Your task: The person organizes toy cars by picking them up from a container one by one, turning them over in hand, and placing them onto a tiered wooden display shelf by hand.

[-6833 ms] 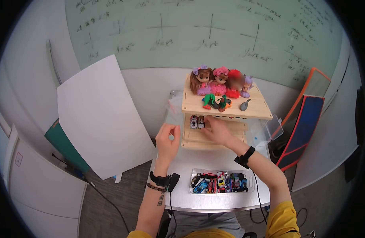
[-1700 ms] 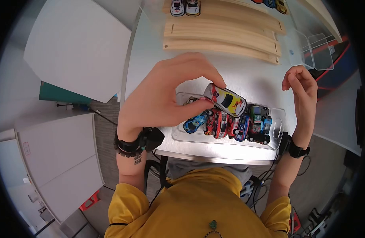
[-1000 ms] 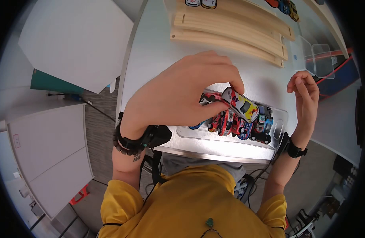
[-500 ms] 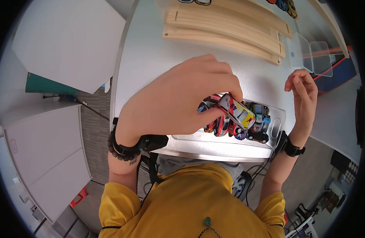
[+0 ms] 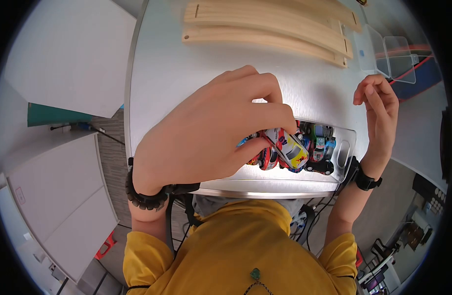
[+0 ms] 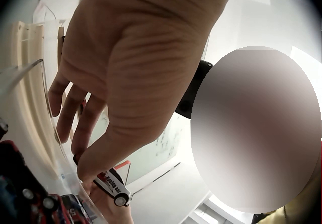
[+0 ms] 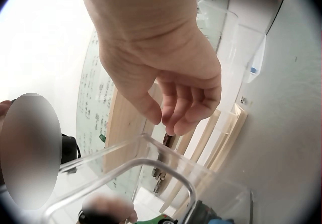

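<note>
My left hand (image 5: 211, 128) pinches a white-and-yellow toy car (image 5: 291, 150) between thumb and fingers, over a clear plastic tray (image 5: 354, 137). Several other toy cars (image 5: 318, 147) lie heaped in that tray, some of them covered by the hand. In the left wrist view, the pinched car (image 6: 113, 186) shows its white side with dark lettering and a wheel, below the thumb. Beyond the tray's right end, my right hand (image 5: 380, 108) hangs in the air with loosely curled fingers and holds nothing. The right wrist view shows this hand (image 7: 161, 68) above the tray rim (image 7: 166, 166).
A wooden shelf unit (image 5: 265, 29) stands at the back of the metallic table (image 5: 162, 64). An open clear plastic box (image 5: 395, 59) sits at the back right. A large white board (image 5: 63, 54) leans on the left. A cable runs by my right wrist.
Earlier my right hand was at two toy cars on the shelf; it is now beside the tray. The car that lay in the tray is in my left hand, lower than 1.7 seconds ago.
</note>
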A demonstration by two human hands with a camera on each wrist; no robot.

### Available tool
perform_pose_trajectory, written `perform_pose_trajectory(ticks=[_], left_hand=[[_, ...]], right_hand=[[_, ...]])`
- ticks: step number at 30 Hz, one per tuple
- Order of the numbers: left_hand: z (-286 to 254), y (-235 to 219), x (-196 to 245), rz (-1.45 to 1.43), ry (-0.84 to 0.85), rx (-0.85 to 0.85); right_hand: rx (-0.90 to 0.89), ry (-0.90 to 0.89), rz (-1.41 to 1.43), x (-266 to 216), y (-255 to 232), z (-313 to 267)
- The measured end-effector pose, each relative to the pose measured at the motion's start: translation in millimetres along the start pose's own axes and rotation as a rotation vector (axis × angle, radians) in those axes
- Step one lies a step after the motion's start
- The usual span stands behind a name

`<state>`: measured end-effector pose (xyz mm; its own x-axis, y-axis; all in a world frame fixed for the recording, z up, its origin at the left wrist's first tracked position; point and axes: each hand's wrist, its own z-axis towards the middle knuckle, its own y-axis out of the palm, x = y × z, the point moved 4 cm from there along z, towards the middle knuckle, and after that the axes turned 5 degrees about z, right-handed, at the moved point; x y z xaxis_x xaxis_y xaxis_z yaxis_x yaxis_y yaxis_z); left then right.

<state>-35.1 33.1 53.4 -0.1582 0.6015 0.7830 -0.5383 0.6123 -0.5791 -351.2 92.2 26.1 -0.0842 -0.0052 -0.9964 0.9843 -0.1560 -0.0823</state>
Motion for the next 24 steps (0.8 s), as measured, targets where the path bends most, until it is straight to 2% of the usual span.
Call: perform_pose_trajectory(ticks=[5,7,13,24], left_hand=[[3,-2,3,-0.009,-0.020,-0.024],[4,-6,2,0.019,-0.071,0.020],[9,-15,0,0.091,-0.034,0.101],[12,-12,2,0.095,-0.033,0.039]], right_hand=[[0.013,-0.004,0.013,-2,2,-1],[0.012,-0.003,0.014,-2,-1,-2],[0.001,-0.022,0.009,-3,-2,-3],[-0.020,-0.051,-0.006,-2,-4,-2]])
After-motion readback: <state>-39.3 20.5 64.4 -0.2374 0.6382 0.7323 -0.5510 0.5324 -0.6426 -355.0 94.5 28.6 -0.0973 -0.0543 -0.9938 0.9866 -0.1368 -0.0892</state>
